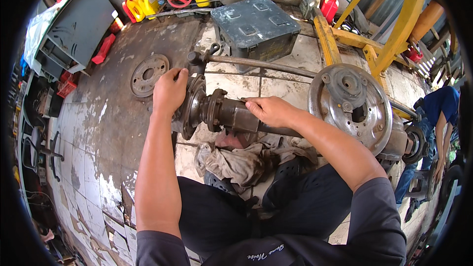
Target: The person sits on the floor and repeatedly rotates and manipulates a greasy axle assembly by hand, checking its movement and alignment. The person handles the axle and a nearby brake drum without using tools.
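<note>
A greasy vehicle axle (240,118) lies across in front of my knees. At its left end is a round, flanged steering knuckle (193,111), and my left hand (170,91) is closed over its upper left side, fingertips partly hidden. My right hand (273,111) grips the top of the axle tube, thumb on the near side; a small dark edge shows at its fingertips, too small to name. Behind the tube runs a tie rod (261,64), joined near the knuckle. A bare metal backing plate (320,101) stands toward the axle's right end.
A round steel disc (138,86) lies left on the floor. Beyond the axle sits a dark metal box (256,22). A yellow frame (327,44) rises at right, and a co-worker (438,113) bends nearby. A dirty rag (236,165) lies below the axle, by my feet.
</note>
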The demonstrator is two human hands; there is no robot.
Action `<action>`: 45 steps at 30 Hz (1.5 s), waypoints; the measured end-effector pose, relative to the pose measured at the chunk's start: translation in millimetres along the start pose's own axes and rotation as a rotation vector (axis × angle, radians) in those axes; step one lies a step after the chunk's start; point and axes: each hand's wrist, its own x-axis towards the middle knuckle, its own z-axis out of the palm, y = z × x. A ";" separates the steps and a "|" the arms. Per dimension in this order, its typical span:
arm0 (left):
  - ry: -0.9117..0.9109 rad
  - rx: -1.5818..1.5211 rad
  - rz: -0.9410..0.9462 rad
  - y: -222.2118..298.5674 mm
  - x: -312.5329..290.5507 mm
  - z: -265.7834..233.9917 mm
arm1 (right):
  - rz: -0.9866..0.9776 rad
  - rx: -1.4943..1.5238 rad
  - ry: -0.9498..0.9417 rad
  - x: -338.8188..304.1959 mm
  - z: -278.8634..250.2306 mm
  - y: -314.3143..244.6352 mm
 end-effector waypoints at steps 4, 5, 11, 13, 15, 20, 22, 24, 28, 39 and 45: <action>-0.003 -0.007 -0.006 0.6 0.3 1.1 | 0.005 -0.024 -0.013 1.5 1.9 3.6; -0.005 -0.008 -0.010 1.1 0.1 0.8 | -0.002 -0.022 0.000 0.8 3.4 4.4; -0.010 -0.003 -0.032 3.2 -0.8 -2.1 | 0.145 -0.083 -0.155 -1.4 -16.2 -21.1; -0.007 0.000 -0.018 1.1 -0.2 -0.5 | 0.160 -0.091 -0.187 -3.0 -19.8 -28.4; 0.001 -0.002 -0.014 -0.3 -1.1 1.4 | 0.082 -0.048 -0.108 -9.4 -15.2 -27.9; 0.013 -0.007 -0.012 6.5 -3.0 -0.7 | 0.154 -0.074 -0.127 -5.1 -15.3 -23.1; 0.003 0.009 -0.003 4.9 0.0 0.2 | 0.113 -0.031 -0.088 -8.5 -12.8 -26.2; 0.004 0.014 -0.019 -0.8 -2.3 0.7 | 0.060 0.010 -0.071 -11.8 -13.6 -34.1; 0.012 0.001 -0.009 2.5 -0.1 3.2 | 0.188 -0.085 -0.175 -3.1 -20.4 -23.0; 0.012 0.006 0.030 6.6 1.7 1.4 | 0.173 -0.077 -0.154 -4.3 -16.9 -21.5; 0.020 0.000 -0.023 -3.2 1.9 4.3 | 0.153 -0.051 -0.159 -3.5 -17.1 -26.3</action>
